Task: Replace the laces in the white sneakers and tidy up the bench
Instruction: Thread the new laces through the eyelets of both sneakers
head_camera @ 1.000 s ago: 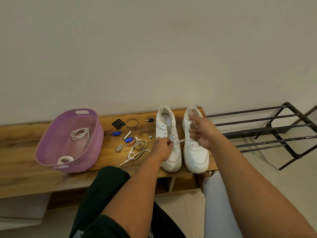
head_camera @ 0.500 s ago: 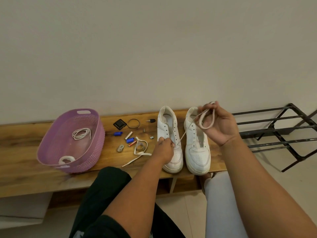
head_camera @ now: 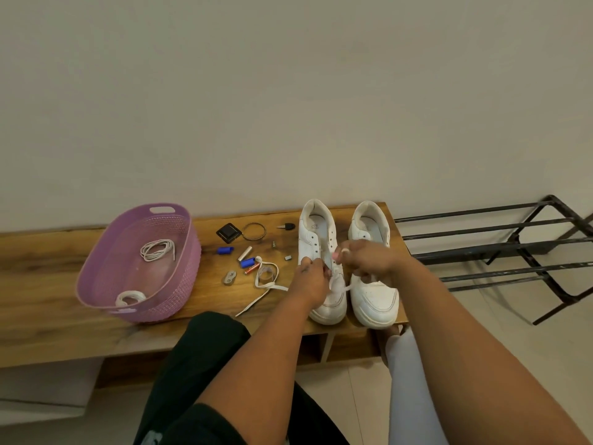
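Both hands are down over the left white leather sneaker [head_camera: 322,261], which sits toe-near on the long wooden worktop [head_camera: 48,284], its mate, the right white sneaker [head_camera: 372,284], touching alongside. The left hand [head_camera: 309,277] curls its fingers tight at the eyelet row, apparently pinching the flat white lace [head_camera: 264,292] to keep it from slipping back through. The right hand [head_camera: 365,258] is bunched just right of it, fingertips together over the tongue; it looks to be nipping the other run of lace, though the blur makes that hard to confirm. The lace's loose tail trails left and nearward across the wood, slack so it can feed as it is drawn.

Both shoes stand close to the near edge, within easy reach. Left of them lies a scatter of small clutter: blue caps [head_camera: 224,250], a small battery [head_camera: 252,269], a black square piece [head_camera: 228,233], a wire ring [head_camera: 253,231]. The lilac woven plastic basket [head_camera: 96,284] at the left holds a coiled white cord [head_camera: 158,250], likely the place for the tidy-up.
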